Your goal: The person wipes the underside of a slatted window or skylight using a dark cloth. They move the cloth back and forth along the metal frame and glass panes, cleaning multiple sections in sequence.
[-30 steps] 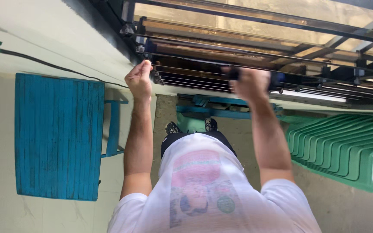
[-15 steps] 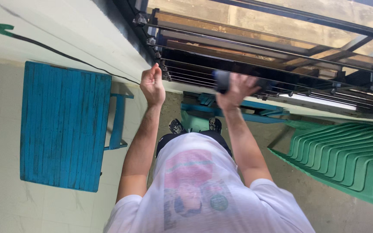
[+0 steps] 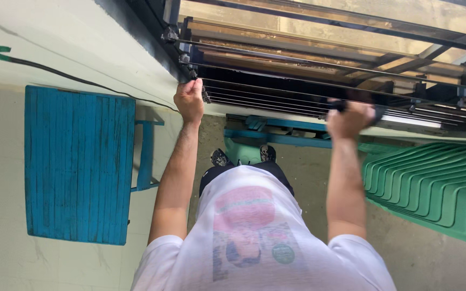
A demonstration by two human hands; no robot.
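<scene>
Both arms reach out to a dark metal rack of thin parallel rods (image 3: pixel 297 81) fixed at the wall. The left hand (image 3: pixel 189 99) is curled into a fist at the rack's end, by its bracket. The right hand (image 3: pixel 350 117) is clenched around a dark object that I cannot make out, pressed against the rods. Below stand a blue slatted wooden tabletop (image 3: pixel 76 161) and a nested stack of green plastic chairs (image 3: pixel 432 186); nothing lies on either.
</scene>
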